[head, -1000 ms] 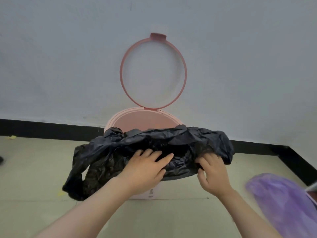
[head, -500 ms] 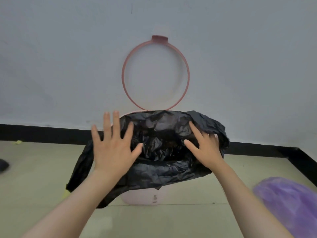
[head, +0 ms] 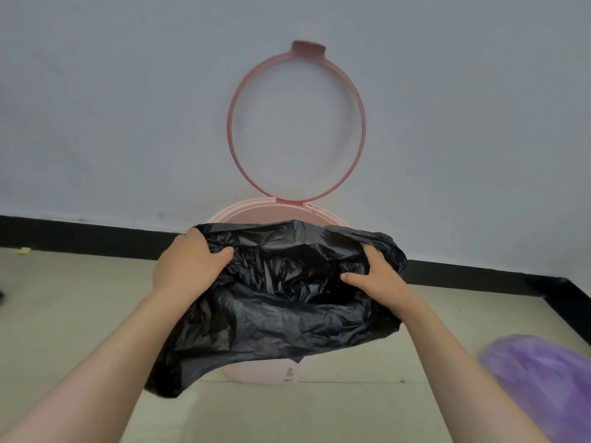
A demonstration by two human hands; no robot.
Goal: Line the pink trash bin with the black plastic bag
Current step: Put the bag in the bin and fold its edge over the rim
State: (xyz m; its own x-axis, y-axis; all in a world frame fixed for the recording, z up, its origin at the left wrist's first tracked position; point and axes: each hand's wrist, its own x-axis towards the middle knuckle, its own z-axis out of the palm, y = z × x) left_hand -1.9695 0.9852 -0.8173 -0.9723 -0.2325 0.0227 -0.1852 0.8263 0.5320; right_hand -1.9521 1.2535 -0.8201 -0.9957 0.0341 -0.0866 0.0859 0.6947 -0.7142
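Note:
The pink trash bin (head: 265, 375) stands on the floor against the wall, its pink ring lid (head: 295, 126) swung up behind it. The black plastic bag (head: 281, 302) is spread over the bin's mouth, sagging into it in the middle and hanging down the front and left side. My left hand (head: 188, 263) grips the bag's left edge at the bin's rim. At the right side of the rim, my right hand (head: 377, 276) grips the bag's other edge. The back of the rim (head: 249, 212) shows bare and pink.
A grey wall with a black baseboard (head: 96, 238) runs right behind the bin and turns a corner at the far right. A purple plastic bag (head: 540, 378) lies on the tiled floor at the lower right.
Both hands were flat and spread on top of the bag half a second ago. They have moved apart to the bag's left and right edges and closed on them, widening the bag over the bin.

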